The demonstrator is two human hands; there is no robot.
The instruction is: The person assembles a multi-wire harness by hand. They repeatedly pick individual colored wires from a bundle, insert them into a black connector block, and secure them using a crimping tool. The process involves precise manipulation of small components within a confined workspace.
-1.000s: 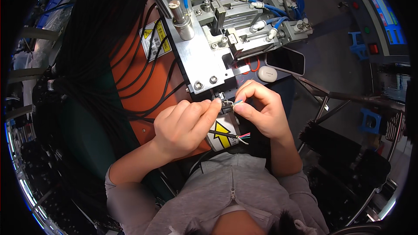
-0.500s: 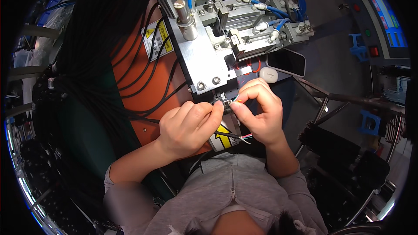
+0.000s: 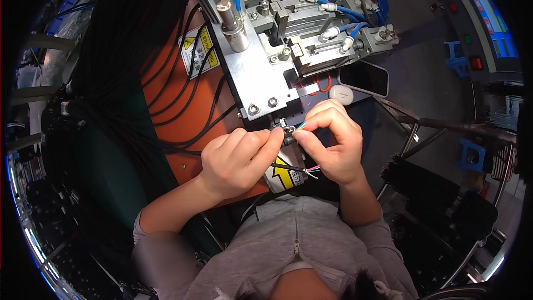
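Two bare hands meet near the dial's centre: the left hand [image 3: 227, 161], from 8 o'clock, has its thumb and forefinger drawn together, though what lies between them cannot be told; the right hand [image 3: 337, 147], from 4 o'clock, pinches one bunch of thin coloured wires [image 3: 301, 125] tightly between thumb and forefinger. The bunch is just beside one small fixture [image 3: 288, 139]; individual wires are too small to count. One loose black cable [image 3: 288, 166], its end fanned into fine wires, lies toward 5 o'clock of the fixture, over one yellow arrow label [image 3: 284, 173]. One white case [image 3: 341, 95] and one phone-like device [image 3: 369, 78] sit past the right hand, toward 12 and 1 o'clock. Two blue stools [image 3: 456, 58] stand at 2 and 3 o'clock. Compared with a second ago, the right fingertips are slightly closer to the left ones.
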